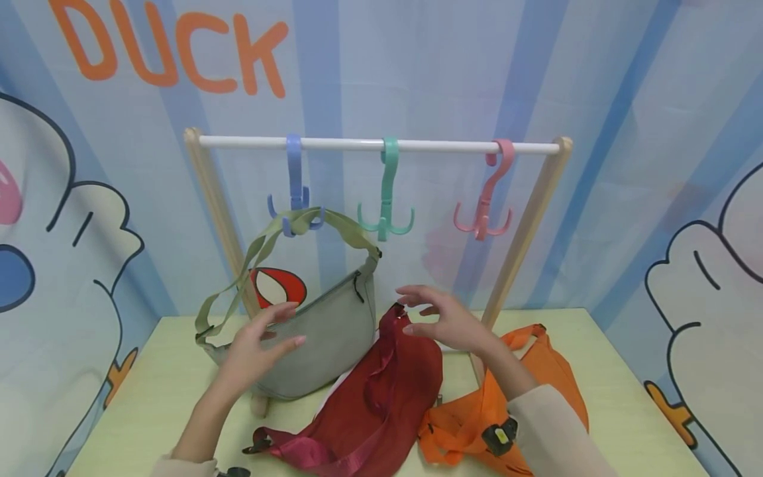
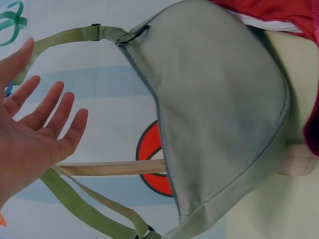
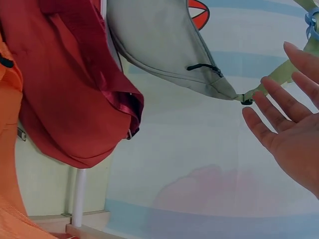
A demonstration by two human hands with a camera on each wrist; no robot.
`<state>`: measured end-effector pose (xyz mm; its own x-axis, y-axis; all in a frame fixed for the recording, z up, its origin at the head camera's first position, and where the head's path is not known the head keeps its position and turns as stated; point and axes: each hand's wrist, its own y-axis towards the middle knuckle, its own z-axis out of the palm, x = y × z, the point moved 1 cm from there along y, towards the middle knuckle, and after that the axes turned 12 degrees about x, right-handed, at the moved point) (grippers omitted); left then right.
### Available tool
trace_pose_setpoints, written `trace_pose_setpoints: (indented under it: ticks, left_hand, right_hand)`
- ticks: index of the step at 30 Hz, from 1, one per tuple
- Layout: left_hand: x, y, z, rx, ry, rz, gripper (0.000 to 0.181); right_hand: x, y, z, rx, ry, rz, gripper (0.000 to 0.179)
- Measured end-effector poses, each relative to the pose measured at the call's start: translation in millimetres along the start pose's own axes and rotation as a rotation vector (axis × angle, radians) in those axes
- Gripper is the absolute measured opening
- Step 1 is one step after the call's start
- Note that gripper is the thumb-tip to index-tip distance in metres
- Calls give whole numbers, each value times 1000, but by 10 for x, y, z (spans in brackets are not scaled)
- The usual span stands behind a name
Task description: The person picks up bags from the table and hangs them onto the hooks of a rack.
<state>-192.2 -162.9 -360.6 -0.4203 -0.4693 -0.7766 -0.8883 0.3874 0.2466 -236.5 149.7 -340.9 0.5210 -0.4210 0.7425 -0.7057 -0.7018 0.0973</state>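
Observation:
A grey-green crossbody bag (image 1: 328,338) hangs by its light green strap (image 1: 271,232) from the blue hook (image 1: 295,175) on the rack. My left hand (image 1: 253,348) hovers in front of the bag's left part, fingers loosely spread and holding nothing. Above the top end of a dark red bag (image 1: 405,377) is my right hand (image 1: 444,318), also with nothing in it. In the left wrist view the left hand (image 2: 42,114) is apart from the grey-green bag. The right wrist view shows the right hand (image 3: 291,119) with fingers extended near the strap's buckle (image 3: 246,99).
An orange bag (image 1: 554,371) lies at the right on the pale yellow table (image 1: 137,377). A green hook (image 1: 387,192) and a pink hook (image 1: 489,192) hang from the white bar (image 1: 444,146) between wooden posts. A patterned curtain is behind.

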Motion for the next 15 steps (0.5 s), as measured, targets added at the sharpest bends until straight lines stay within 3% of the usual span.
trace_pose_setpoints:
  ticks: [15]
  left_hand:
    - [214,-85,268,122,-24,-53,53]
  right_hand:
    - [-230,-55,198,150,35,56,57]
